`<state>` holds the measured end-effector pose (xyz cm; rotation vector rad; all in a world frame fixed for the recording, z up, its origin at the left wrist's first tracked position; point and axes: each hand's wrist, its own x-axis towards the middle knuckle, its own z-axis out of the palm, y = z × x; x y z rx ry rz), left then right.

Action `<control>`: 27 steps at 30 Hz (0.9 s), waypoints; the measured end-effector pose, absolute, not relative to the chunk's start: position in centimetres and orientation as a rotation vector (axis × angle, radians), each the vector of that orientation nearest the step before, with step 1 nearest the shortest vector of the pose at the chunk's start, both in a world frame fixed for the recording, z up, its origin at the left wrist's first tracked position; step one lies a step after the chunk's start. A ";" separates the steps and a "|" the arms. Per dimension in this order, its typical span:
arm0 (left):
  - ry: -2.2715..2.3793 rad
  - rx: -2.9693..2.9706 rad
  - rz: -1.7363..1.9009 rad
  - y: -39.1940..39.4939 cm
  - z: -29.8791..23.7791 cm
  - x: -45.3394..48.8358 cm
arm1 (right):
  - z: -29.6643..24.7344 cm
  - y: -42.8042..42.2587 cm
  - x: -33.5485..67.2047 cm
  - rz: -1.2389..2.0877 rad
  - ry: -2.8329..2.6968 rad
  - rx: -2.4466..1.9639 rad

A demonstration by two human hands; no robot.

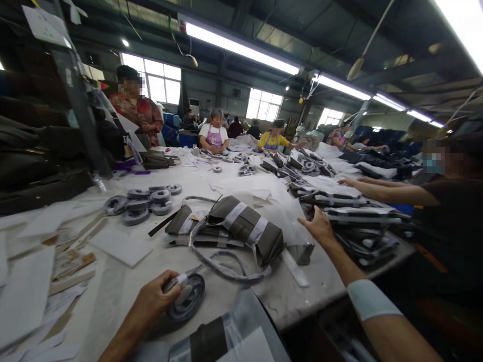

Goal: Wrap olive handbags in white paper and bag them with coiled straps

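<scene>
1. No words, numbers or signs can be read here.
2. The white paper up high by the slanted pole is too blurry to read.
3. The purple apron on a person across the table is too small to show any letters.

Strip lights, workers and piled goods show this is a factory workshop.

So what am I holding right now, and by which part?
Your left hand holds a coiled strap by its upper edge, near the pale band. Whether your right hand holds the pale sheet beside it cannot be told.
</scene>
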<state>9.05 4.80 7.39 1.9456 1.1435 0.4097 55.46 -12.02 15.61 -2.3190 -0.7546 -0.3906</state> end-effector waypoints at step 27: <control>1.110 1.858 0.455 5.7 5.0 8.8 | 14.9 2.7 46.1 -0.206 -1.602 -1.885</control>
